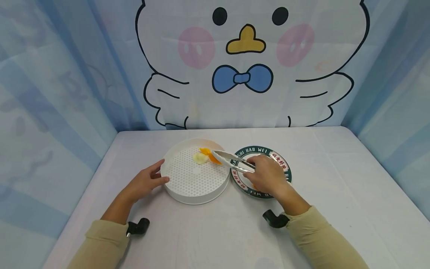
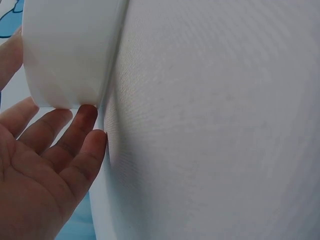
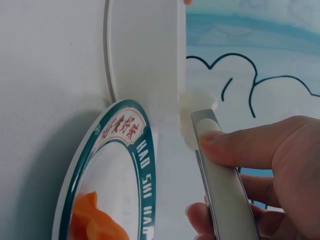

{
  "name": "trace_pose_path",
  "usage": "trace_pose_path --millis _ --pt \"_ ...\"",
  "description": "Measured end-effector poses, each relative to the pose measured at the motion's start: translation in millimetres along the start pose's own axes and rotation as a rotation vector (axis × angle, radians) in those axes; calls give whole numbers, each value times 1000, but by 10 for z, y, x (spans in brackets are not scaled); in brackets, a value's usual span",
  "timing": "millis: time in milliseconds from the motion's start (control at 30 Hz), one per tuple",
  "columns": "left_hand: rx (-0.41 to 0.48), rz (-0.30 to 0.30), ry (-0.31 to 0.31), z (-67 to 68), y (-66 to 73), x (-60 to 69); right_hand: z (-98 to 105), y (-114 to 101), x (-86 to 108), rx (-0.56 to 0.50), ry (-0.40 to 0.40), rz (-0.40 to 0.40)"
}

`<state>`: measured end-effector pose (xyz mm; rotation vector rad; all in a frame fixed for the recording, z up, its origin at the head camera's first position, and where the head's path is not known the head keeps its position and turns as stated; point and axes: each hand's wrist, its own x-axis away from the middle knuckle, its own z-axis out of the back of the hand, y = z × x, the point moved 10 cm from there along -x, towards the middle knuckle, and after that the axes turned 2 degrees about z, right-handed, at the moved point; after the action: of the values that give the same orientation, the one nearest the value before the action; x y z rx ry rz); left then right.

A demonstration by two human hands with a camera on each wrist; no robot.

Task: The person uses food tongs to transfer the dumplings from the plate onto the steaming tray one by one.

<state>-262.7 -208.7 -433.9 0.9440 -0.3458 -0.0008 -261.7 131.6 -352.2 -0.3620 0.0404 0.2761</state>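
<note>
A round white tray [image 1: 191, 186] with a perforated base stands on the table. My left hand [image 1: 147, 181] touches its left side with thumb and fingers spread; the left wrist view shows fingertips [image 2: 87, 112] against the outer wall. My right hand [image 1: 267, 173] grips metal tongs [image 1: 229, 154], its thumb pressing the pale handle inset in the right wrist view. The tongs' tips are at an orange piece [image 1: 215, 159] above the tray's right part; whether they pinch it, I cannot tell. A pale yellow round piece [image 1: 200, 158] lies on the tray beside it.
Right of the tray, close against it, is a plate [image 1: 286, 166] with a green patterned rim, partly under my right hand. An orange piece [image 3: 97, 222] lies on it. A curtain [image 1: 242, 112] with a cartoon figure hangs behind the white table [image 1: 201, 239].
</note>
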Motion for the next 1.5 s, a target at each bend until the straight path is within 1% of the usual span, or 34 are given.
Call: trace_pose_path --millis 200,400,567,733,900,1067,1333,1500 --pt "7 3 -4 -6 -25 -1 28 49 22 -29 1 -23" --pt "4 0 -3 -3 -12 -1 159 156 115 -78 24 -41" --pt "1 -7 -1 -5 4 5 238 308 264 -84 24 -59" --pt "-1 -15 -1 -5 24 14 271 497 453 -70 20 -96" --pt "-3 -14 -1 -2 32 18 273 667 641 -57 25 -113" --pt "-6 -11 0 0 28 17 247 796 797 -44 14 -140" --pt "-5 1 4 6 9 14 241 888 942 -35 10 -163" --pt "-9 -8 0 -3 17 10 237 935 1027 -22 9 -188"
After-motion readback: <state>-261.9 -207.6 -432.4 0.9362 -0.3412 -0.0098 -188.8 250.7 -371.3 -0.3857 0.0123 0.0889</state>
